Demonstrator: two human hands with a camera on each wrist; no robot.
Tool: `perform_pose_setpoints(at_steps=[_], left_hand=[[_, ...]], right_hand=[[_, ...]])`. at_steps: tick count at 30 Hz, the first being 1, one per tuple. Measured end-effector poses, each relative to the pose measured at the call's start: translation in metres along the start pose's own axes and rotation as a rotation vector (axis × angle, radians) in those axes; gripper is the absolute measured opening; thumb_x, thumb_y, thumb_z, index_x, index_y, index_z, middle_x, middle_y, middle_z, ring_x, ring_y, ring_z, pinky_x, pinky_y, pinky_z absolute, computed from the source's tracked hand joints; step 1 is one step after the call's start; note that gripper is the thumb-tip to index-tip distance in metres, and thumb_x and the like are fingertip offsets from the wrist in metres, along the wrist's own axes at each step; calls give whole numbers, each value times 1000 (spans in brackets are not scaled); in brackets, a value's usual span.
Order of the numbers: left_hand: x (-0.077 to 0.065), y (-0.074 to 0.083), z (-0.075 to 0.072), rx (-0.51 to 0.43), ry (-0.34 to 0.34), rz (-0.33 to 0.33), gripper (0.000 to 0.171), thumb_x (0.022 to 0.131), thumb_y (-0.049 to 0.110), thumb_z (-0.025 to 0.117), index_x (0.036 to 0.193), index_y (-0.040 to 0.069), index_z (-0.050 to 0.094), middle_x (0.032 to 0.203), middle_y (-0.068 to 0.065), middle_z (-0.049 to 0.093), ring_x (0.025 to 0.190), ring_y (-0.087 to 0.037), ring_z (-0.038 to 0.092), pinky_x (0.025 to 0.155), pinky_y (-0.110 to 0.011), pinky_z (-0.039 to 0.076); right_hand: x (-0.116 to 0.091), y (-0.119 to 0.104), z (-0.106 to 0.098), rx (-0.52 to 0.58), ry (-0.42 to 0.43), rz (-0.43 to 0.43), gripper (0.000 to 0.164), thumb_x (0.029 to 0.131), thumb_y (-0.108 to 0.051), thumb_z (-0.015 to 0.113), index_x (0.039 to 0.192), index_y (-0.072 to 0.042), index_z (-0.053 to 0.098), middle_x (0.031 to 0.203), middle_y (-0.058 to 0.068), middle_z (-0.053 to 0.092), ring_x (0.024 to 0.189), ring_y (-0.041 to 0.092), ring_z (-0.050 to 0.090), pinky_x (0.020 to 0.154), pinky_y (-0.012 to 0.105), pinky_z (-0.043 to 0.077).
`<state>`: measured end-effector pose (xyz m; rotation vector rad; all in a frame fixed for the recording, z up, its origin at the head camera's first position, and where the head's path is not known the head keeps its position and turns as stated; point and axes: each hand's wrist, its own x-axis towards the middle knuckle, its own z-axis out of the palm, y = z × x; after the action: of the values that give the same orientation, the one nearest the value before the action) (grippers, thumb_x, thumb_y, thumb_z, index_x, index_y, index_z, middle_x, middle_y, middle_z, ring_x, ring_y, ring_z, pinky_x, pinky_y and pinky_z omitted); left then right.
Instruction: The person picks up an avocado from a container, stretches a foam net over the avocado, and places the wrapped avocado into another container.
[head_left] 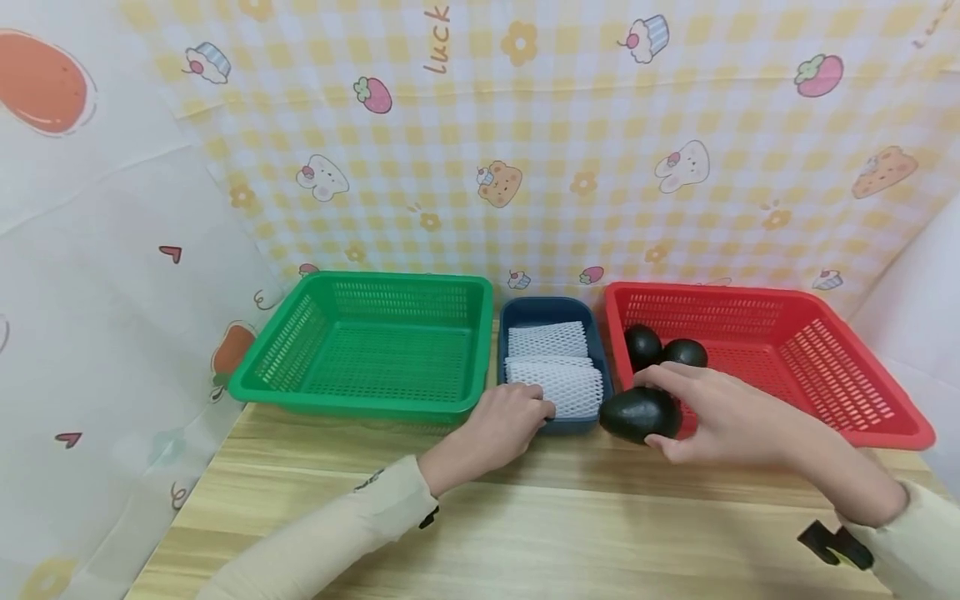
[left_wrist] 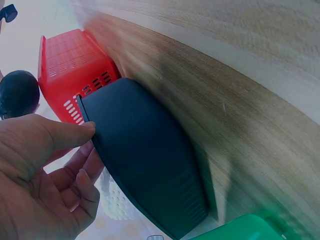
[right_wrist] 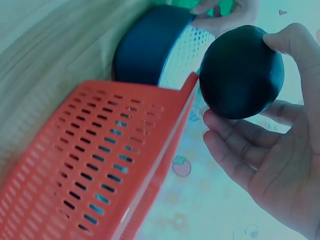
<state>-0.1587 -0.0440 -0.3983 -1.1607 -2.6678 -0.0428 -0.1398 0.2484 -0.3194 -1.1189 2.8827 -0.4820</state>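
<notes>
In the head view my right hand (head_left: 720,408) grips a dark avocado (head_left: 639,414) by its rounded end, above the front left corner of the red basket (head_left: 892,429). The right wrist view shows the thumb on one side of the avocado (right_wrist: 242,72) and the fingers under the other. My left hand (head_left: 504,421) is at the front rim of a dark blue box (head_left: 510,312), which holds white foam nets (head_left: 562,383). In the left wrist view its thumb presses the rim of the box (left_wrist: 145,150), with the other fingers bent behind it.
Two more avocados (head_left: 684,353) lie in the left part of the red basket. A green basket (head_left: 360,406) with nothing in it stands left of the blue box. All three containers line up on the wooden table (head_left: 562,533), before a patterned cloth (head_left: 540,125).
</notes>
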Motion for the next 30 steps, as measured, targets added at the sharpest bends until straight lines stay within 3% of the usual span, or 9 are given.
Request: perform_pose_setpoints(at_steps=[7,16,30], left_hand=[[-1,0,0,8,11,1,11,97,14,71,98,21,80,83,4,65,73,-13,63,56,-24,48],[-1,0,0,5,1,-6,11,97,15,72,100,21,80,84,3,65,74,-13,63,57,-24,49],[-1,2,-1,26,-37,-23,11,97,17,71,103,21,80,85,3,64,74,-13,62,58,-24,49]], right_hand=[[3,-8,10,31,-6,-91,55,80,-40,86,126,-28,59,111,-16,58,86,3,56,68,27,52],[5,-21,21,2,-63,-101,57,79,-45,85,126,-24,63,111,-14,58,87,3,57,72,31,55],[10,-34,47,38,-120,-143,54,83,-50,81,124,-19,65,106,-11,60,82,0,56,69,27,54]])
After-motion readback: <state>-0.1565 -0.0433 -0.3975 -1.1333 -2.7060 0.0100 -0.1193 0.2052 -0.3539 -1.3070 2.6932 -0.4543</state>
